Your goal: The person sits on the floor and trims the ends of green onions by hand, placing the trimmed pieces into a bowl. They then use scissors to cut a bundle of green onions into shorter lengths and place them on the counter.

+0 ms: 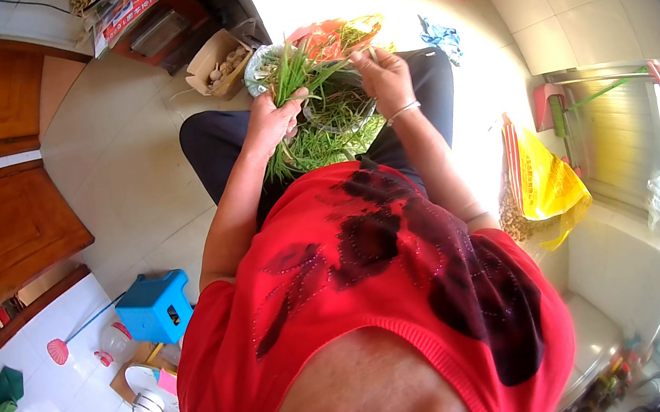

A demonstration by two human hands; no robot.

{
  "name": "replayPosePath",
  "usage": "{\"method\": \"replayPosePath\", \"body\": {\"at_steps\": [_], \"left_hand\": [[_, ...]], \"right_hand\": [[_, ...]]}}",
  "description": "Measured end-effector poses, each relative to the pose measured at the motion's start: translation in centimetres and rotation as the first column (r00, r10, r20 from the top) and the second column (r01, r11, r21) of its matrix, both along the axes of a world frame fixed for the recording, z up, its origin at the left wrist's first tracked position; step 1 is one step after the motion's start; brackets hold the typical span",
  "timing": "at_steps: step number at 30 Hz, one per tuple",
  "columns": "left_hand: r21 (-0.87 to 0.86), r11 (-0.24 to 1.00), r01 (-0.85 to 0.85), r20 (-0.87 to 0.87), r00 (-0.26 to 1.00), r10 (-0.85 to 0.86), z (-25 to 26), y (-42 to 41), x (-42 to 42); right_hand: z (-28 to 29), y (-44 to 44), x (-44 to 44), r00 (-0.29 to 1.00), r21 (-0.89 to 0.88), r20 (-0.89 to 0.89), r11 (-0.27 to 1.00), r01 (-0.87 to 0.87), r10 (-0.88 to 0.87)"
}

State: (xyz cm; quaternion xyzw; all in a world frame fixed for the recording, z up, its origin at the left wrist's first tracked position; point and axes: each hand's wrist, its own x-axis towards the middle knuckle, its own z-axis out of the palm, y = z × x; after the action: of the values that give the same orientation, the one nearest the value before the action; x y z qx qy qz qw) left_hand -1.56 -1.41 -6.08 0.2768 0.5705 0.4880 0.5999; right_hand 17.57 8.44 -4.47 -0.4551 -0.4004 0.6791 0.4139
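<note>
My left hand (276,118) grips a bunch of long, thin green stalks (291,72) that look like chives, their tips fanning upward. My right hand (388,78), with a bangle at the wrist, pinches a thin pale stalk end (372,52) just right of the bunch. Between my knees sits a round container with a clear rim (318,124), with loose dark green trimmings inside. More green stalks (322,151) lie heaped nearer my lap, partly hidden by my left hand and shirt. Beyond the container are a red plastic bag (322,39) with greens and a pale plastic-lined container (254,71).
A cardboard box (222,66) of brown round things stands on the floor at the far left. A blue plastic stool (154,308) is behind my left elbow. To my right lies a yellow sack (544,176) near a pink dustpan (546,103). A blue crumpled bag (441,40) lies beyond my right knee.
</note>
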Motion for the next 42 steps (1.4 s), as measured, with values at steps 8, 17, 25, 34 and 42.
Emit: {"method": "replayPosePath", "body": {"at_steps": [8, 17, 25, 34, 42], "left_hand": [[0.034, 0.999, 0.008, -0.075, 0.997, -0.005, -0.9, 0.5, -2.7], [0.072, 0.919, -0.388, 0.005, 0.922, 0.388, -0.9, 0.8, -5.6], [0.119, 0.946, -0.302, 0.22, 0.937, 0.272, 4.3, 1.6, -4.6], [0.082, 0.995, -0.057, 0.209, 0.977, 0.039, 5.6, 2.6, -2.9], [0.059, 0.982, 0.181, 0.208, 0.96, -0.19, 6.5, 4.0, -1.1]], "right_hand": [[3.5, 7.5, 9.0, 0.938, 0.072, -0.179, 0.947, 0.314, -0.297], [4.3, 7.6, 11.0, 0.893, 0.031, -0.297, 0.932, 0.362, -0.337], [3.2, 5.7, 7.1, 0.959, -0.015, -0.257, 0.993, 0.115, -0.115], [3.8, 4.1, 3.0, 0.992, 0.012, -0.074, 0.995, -0.104, 0.105], [6.5, 2.9, -2.2, 0.916, 0.093, 0.142, 0.916, -0.389, 0.375]]}}
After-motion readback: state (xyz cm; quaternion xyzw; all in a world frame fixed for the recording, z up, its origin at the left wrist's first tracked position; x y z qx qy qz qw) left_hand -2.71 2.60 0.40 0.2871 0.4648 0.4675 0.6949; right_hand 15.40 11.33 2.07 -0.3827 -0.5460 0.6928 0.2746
